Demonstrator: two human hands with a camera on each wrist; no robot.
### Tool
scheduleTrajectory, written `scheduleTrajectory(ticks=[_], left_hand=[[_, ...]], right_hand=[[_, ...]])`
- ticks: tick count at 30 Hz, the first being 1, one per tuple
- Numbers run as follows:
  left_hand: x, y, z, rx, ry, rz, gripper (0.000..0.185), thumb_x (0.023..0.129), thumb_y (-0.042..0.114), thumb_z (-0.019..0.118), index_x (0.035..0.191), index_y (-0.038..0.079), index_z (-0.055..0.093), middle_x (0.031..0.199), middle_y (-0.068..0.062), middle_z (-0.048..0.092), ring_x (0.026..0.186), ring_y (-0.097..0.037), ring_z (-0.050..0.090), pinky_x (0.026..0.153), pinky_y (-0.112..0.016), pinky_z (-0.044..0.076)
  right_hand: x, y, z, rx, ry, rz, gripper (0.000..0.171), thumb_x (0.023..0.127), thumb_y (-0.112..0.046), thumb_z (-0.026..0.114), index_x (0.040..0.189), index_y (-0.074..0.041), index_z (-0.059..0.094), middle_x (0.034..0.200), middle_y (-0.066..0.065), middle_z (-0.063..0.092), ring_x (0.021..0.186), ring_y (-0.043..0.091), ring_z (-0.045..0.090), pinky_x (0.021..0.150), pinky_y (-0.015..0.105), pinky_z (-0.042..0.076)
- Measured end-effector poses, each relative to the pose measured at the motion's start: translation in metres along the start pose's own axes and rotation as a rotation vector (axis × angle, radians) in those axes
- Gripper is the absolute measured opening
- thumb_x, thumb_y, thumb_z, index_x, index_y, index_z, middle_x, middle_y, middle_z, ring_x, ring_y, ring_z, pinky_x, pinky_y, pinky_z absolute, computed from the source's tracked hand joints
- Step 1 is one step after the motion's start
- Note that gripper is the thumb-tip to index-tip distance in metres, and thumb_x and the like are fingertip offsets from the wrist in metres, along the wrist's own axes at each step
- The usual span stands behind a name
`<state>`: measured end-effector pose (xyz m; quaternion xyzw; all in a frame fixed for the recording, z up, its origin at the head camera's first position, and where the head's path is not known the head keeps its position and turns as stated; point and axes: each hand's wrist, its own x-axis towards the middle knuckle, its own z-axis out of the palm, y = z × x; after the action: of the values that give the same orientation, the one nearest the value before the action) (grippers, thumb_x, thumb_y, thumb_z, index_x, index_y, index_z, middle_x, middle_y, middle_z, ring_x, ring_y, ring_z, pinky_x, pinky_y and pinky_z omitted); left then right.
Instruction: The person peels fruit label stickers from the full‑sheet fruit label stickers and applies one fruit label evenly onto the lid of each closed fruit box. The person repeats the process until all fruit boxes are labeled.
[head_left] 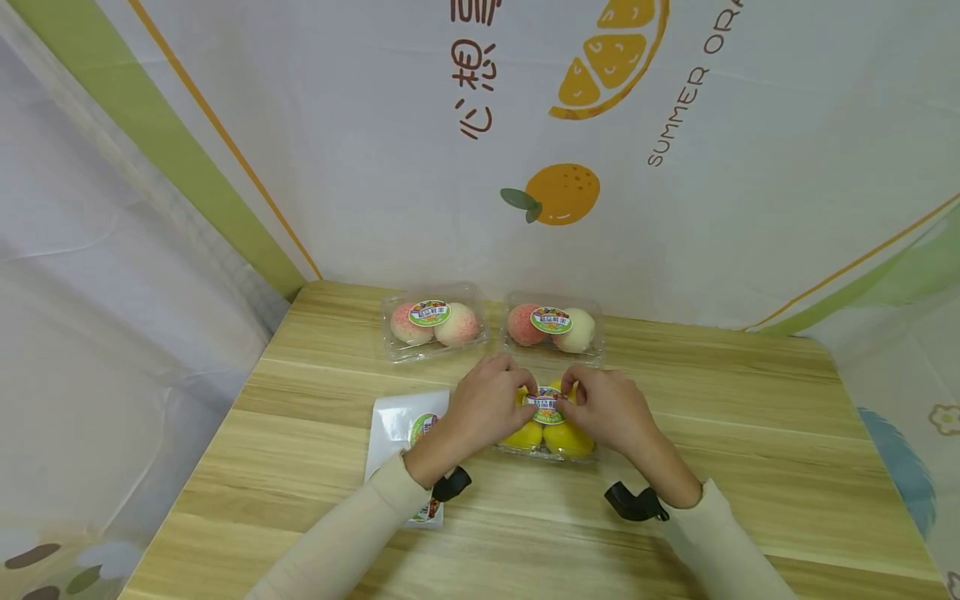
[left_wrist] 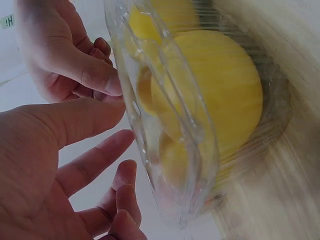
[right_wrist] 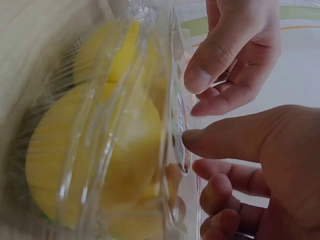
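Note:
A clear plastic box of yellow fruit (head_left: 568, 442) stands on the table, its lid shut. An oval fruit sticker (head_left: 545, 408) lies on top of the lid, partly hidden by fingers. My left hand (head_left: 491, 400) touches the sticker's left side with thumb and index finger. From the other side, my right hand (head_left: 611, 410) rests its thumb (right_wrist: 200, 142) on the sticker, the index fingertip close by. In the left wrist view, the left thumb (left_wrist: 95, 117) and index finger are apart at the lid. No pinch on the sticker can be made out.
Behind stand two clear boxes of peach-like fruit, one at left (head_left: 457, 327) and one at right (head_left: 576, 333), each with an oval sticker. A white sticker sheet (head_left: 388, 425) lies left of the yellow fruit, partly under my left forearm. A printed curtain (head_left: 405, 208) hangs behind the table.

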<state>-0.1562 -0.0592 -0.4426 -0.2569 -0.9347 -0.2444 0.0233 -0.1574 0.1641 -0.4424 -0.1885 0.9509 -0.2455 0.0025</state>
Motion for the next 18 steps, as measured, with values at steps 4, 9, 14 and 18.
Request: scheduleTrajectory(ticks=[4,9,14,18], left_hand=[[0.0006,0.0011,0.0011,0.017,-0.013,0.026,0.017,0.093,0.027,0.09,0.106,0.017,0.084,0.106,-0.003,0.068,0.095,-0.023,0.059,0.08,-0.035,0.054],[0.0006,0.0011,0.0017,0.013,-0.028,0.033,0.018,0.094,0.026,0.09,0.109,0.017,0.085,0.106,-0.003,0.067,0.094,-0.022,0.058,0.079,-0.034,0.052],[-0.0007,0.0001,0.0012,-0.01,-0.031,0.026,0.017,0.094,0.023,0.09,0.109,0.016,0.085,0.108,-0.003,0.068,0.094,-0.022,0.058,0.078,-0.033,0.052],[-0.0026,-0.0019,0.0007,-0.027,-0.022,0.018,0.016,0.093,0.022,0.09,0.107,0.016,0.085,0.107,-0.003,0.067,0.094,-0.022,0.057,0.077,-0.034,0.053]], right_hand=[[-0.0003,0.0006,0.0019,0.01,0.024,-0.051,0.017,0.091,-0.017,0.088,0.098,-0.01,0.073,0.064,-0.008,0.05,0.054,0.009,0.042,0.051,0.027,0.034],[-0.0012,0.0008,0.0031,0.016,0.012,-0.065,0.018,0.09,-0.016,0.089,0.1,-0.012,0.075,0.065,-0.01,0.049,0.055,0.009,0.043,0.054,0.028,0.035],[-0.0022,0.0015,0.0031,0.028,0.004,-0.063,0.019,0.089,-0.014,0.09,0.101,-0.012,0.076,0.065,-0.01,0.05,0.055,0.008,0.043,0.053,0.028,0.036],[-0.0034,0.0037,0.0031,0.032,0.001,-0.052,0.017,0.089,-0.014,0.089,0.1,-0.012,0.075,0.066,-0.01,0.051,0.056,0.008,0.044,0.054,0.028,0.037]])
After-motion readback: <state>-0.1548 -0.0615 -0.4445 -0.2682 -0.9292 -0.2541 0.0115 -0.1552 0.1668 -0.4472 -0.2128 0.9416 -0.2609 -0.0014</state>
